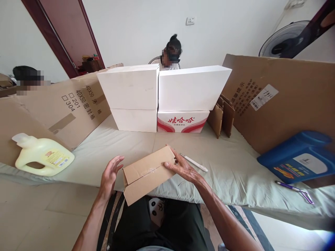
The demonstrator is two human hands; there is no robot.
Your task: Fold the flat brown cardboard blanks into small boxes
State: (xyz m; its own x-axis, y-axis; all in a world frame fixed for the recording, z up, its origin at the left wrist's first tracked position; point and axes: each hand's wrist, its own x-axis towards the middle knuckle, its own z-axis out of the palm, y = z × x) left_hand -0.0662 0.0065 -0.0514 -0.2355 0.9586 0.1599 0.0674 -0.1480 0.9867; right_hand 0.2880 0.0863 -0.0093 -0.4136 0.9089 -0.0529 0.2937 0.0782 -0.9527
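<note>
A small brown cardboard box [149,169] lies tilted across the front edge of the cloth-covered table, its left end over my lap. My right hand [183,168] grips its right end, thumb on top and the other fingers around the far side. Just off the box's left end is my left hand [111,174], its fingers loosely curved and apart, with nothing in it. Close to my right hand lies a slim white utility knife [194,162] on the cloth.
White boxes [131,89] and a red-and-white carton [183,122] stand stacked at the back. Large cardboard panels [282,97] flank the table. A yellow detergent bottle [45,157] is at left; a blue bottle [295,157] and purple-handled tool [293,190] at right. A person [172,52] sits behind.
</note>
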